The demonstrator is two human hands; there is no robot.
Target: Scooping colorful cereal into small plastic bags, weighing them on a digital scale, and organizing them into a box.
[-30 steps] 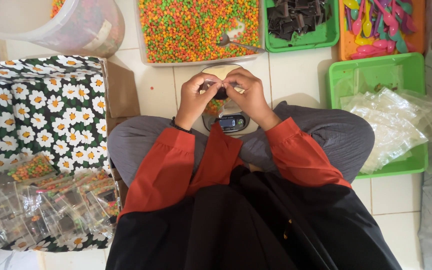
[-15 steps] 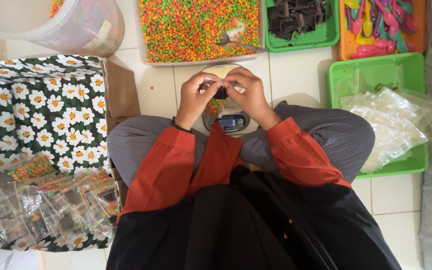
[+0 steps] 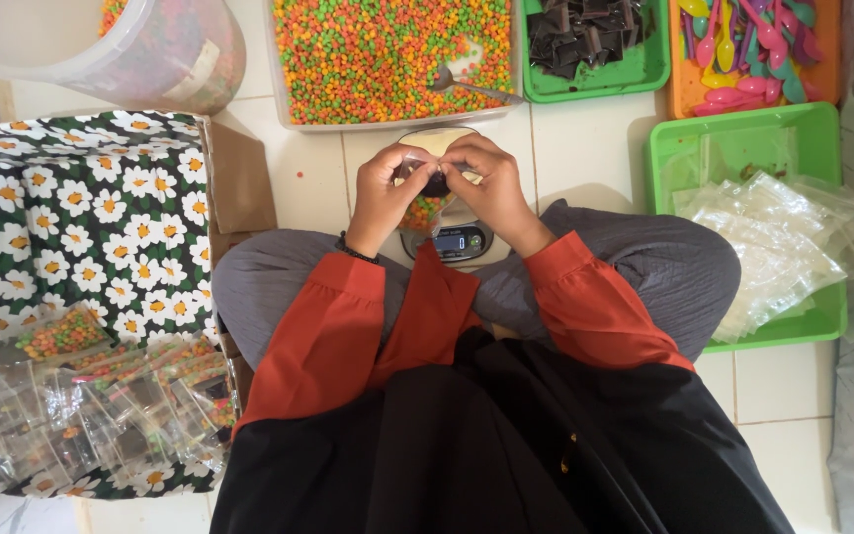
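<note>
My left hand [image 3: 385, 188] and my right hand [image 3: 486, 188] meet over a small digital kitchen scale [image 3: 455, 240] on the tiled floor. Together they pinch the top edge of a small clear plastic bag [image 3: 425, 206] that holds colourful candy pieces. The bag hangs between my hands just above the scale. A large clear tray of orange, green and yellow candy [image 3: 387, 54] lies just beyond, with a metal spoon [image 3: 467, 87] resting in it.
A green tray of empty clear bags [image 3: 773, 237] sits at right. A green tray of dark pieces [image 3: 595, 40] and an orange tray of plastic spoons [image 3: 753, 44] lie at the back. Filled bags [image 3: 91, 396] lie on a flower-patterned box at left. A clear tub [image 3: 130, 44] stands back left.
</note>
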